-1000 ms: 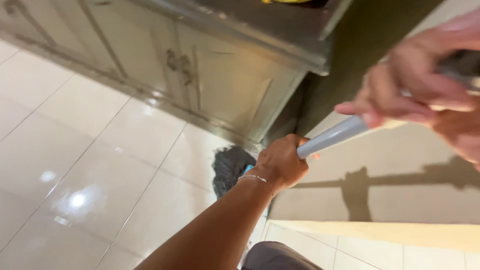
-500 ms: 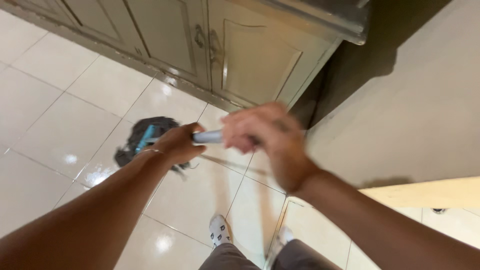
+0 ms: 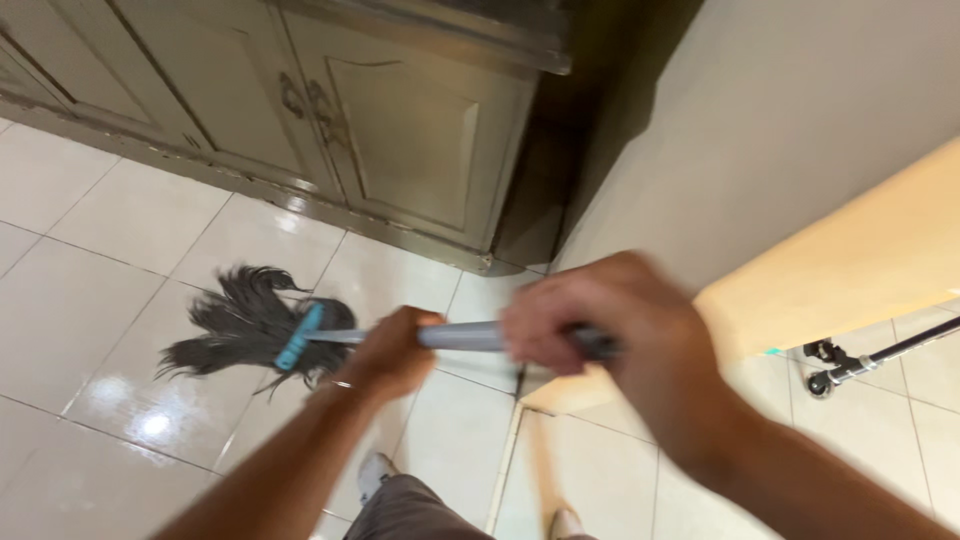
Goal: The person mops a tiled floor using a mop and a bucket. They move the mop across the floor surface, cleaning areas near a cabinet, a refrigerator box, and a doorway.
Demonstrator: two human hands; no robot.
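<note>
- Glossy pale tiled floor (image 3: 100, 290) underfoot, bright with ceiling-light glints, dark grout lines crossing at angles.
- Grey-green panelled cabinet (image 3: 400, 140) along the top, paired metal door pulls (image 3: 310, 100) showing, plinth meeting the tiles.
- Plain beige wall (image 3: 760, 130) filling the right, a dark shadowed gap between it and the cabinet's end.
- Pale wooden board edge (image 3: 860, 270) slanting across the lower right, a small black castor on a rod (image 3: 835, 368) just beneath.
- Mop (image 3: 250, 325) down on the tiles: dark stringy head fanned out leftward, blue clamp at the neck, grey handle running right into both hands.
- Left hand (image 3: 395, 355) wrapped tight round the handle near the head, thin bracelet at the wrist.
- Right hand (image 3: 610, 330) clenched round the handle further up, next to the black grip.
- Against half a second back: strands now splayed wide rather than bunched, head lower and further left in view, cabinet corner and wall swung left, board edge and castor newly in sight.
- Right hand and forearm smeared by motion blur; finger detail hard to make out.
- Socked feet (image 3: 375, 468) and grey trousers cut off at the bottom edge; handle's top end hidden inside the right fist.
</note>
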